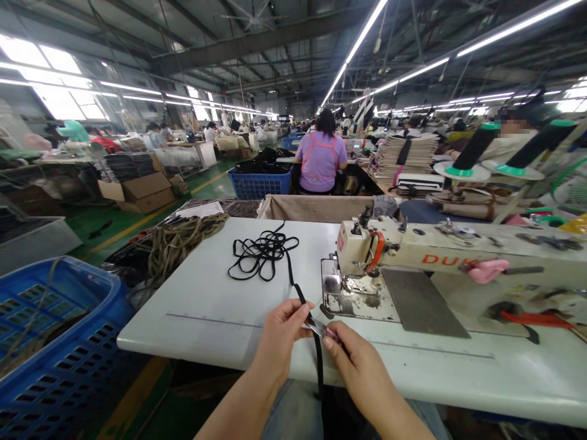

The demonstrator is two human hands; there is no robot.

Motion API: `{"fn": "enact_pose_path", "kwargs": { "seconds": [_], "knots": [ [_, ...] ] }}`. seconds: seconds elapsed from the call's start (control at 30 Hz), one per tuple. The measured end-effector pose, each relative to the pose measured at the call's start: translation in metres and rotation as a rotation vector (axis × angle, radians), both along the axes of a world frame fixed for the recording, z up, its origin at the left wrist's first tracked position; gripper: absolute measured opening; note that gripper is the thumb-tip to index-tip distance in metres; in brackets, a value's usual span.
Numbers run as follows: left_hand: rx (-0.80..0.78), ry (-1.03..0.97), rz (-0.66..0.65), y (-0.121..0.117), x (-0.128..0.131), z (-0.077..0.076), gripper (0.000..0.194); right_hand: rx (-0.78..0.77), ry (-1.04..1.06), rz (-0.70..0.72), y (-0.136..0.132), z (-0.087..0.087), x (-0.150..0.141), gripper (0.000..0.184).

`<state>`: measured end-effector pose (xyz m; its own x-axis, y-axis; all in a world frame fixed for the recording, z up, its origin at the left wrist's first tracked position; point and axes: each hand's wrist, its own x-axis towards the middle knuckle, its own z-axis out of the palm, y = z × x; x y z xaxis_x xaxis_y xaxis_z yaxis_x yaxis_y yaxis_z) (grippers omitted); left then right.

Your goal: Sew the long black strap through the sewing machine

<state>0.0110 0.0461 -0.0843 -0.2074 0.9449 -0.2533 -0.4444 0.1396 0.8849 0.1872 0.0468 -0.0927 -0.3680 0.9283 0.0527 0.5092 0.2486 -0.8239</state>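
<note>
My left hand (288,327) pinches a narrow black strap (319,360) over the front of the white sewing table (206,293). The strap hangs over the table's front edge toward my lap, and its other end runs back to a loose black coil (263,250). Close beside the left fingers, my right hand (353,357) grips small metal scissors (316,326), their blades at the strap. Whether the blades have cut into it I cannot tell. To the right of both hands stands a sewing machine (367,250) with its needle plate near the fingertips.
A blue plastic basket (110,278) stands at the left. Olive straps (183,244) lie heaped past the table's left edge. Behind the table is a fabric-lined bin (316,208); beyond it sits a person in purple (323,159). Thread cones (474,150) rise at the right.
</note>
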Motion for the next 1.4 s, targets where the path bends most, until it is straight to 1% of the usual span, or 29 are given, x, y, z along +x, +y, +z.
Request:
{"fn": "enact_pose_path", "kwargs": {
  "seconds": [0.23,0.37,0.53,0.73,0.83,0.93,1.1,1.2,1.27,1.33,1.4],
  "knots": [
    [-0.004,-0.014,-0.018,-0.002,0.002,0.003,0.061,0.066,0.065,-0.062,0.004,-0.01,0.006,0.046],
    [0.015,-0.007,-0.028,-0.002,0.002,0.003,0.059,0.086,0.047,-0.052,0.002,-0.011,0.008,0.049],
    [0.013,-0.041,-0.049,-0.003,0.004,0.006,0.057,0.131,0.035,-0.045,-0.001,-0.009,0.01,0.046],
    [-0.01,-0.102,-0.063,-0.004,0.007,0.011,0.054,0.235,0.021,-0.041,-0.001,-0.009,0.009,0.044],
    [-0.015,-0.111,-0.055,-0.005,0.007,0.011,0.054,0.266,0.037,-0.068,-0.001,-0.009,0.009,0.045],
    [-0.019,-0.106,-0.049,-0.004,0.006,0.009,0.054,0.231,0.093,-0.118,-0.001,-0.008,0.01,0.045],
    [-0.017,-0.088,-0.052,-0.004,0.005,0.006,0.055,0.1,0.185,-0.16,0.003,-0.004,0.024,0.045],
    [-0.016,-0.078,-0.066,-0.005,0.004,0.006,0.055,0.054,0.306,-0.235,0.012,-0.003,0.044,0.043],
    [-0.015,-0.07,-0.086,-0.005,0.004,0.005,0.055,0.043,0.388,-0.332,0.019,0.0,0.06,0.037],
    [-0.011,-0.054,-0.107,-0.005,0.003,0.004,0.054,0.076,0.444,-0.458,0.026,0.007,0.075,0.031],
    [-0.008,-0.036,-0.129,-0.004,0.003,0.001,0.054,0.156,0.492,-0.576,0.031,0.016,0.089,0.031]
  ]
}}
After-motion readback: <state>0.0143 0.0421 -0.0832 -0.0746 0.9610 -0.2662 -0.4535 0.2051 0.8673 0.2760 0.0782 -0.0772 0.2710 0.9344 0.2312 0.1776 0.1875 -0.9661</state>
